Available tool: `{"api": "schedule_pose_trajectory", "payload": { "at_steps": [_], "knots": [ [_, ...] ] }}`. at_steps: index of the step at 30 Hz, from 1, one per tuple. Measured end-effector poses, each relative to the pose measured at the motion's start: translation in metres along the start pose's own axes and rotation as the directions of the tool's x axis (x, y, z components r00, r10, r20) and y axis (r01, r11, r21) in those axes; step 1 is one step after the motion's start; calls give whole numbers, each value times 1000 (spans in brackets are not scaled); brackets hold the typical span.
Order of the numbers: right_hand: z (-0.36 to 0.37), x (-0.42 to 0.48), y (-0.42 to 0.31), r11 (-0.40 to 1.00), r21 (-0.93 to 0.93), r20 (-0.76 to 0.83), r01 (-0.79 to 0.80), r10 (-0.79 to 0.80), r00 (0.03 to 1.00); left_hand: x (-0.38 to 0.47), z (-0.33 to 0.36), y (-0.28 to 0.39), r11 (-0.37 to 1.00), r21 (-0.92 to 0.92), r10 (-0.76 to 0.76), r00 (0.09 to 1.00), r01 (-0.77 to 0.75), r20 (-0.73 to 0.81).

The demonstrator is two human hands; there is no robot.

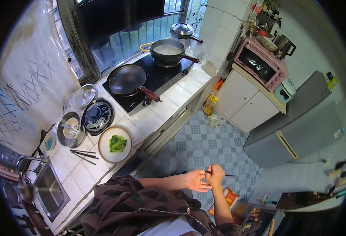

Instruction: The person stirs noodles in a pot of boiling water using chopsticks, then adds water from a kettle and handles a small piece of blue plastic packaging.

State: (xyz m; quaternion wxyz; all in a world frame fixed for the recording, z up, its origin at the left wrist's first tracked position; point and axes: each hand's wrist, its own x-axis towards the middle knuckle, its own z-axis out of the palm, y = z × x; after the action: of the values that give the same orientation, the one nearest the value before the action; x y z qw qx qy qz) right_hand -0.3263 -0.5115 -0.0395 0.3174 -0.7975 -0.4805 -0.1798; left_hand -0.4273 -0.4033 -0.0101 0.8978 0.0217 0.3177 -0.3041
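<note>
My right hand (215, 175) is closed around a thin dark stick (229, 175), which looks like a chopstick. One end of the stick sticks out to the right, the other towards my left hand (197, 180). That left hand is turned palm up with its fingers spread, close against my right wrist. Both hands are over the tiled floor (196, 144), away from the counter. On the counter, cooked leafy greens (118, 143) lie on a round plate (105, 153) with a brown rim. Several dark chopsticks (84, 154) rest beside that plate.
A wok (127, 79) and a steaming pot of pale liquid (168, 50) stand on the gas hob (149, 77). A lidded dark pot (97, 116), steel bowl (61, 134) and sink (50, 188) line the counter (149, 118). A fridge (291, 126) and cabinet (249, 100) stand right.
</note>
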Motion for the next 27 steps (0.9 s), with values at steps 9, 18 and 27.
{"api": "schedule_pose_trajectory", "payload": {
  "at_steps": [9,18,27],
  "knots": [
    [51,188,73,921,324,-101,215,-192,976,100,44,172,491,520,404,712,-699,574],
    [106,329,188,764,577,-99,289,-286,953,97,135,287,893,-31,444,865,-450,234],
    [137,434,216,848,445,-225,287,-204,953,73,151,420,793,89,562,781,-602,272]
  ]
}}
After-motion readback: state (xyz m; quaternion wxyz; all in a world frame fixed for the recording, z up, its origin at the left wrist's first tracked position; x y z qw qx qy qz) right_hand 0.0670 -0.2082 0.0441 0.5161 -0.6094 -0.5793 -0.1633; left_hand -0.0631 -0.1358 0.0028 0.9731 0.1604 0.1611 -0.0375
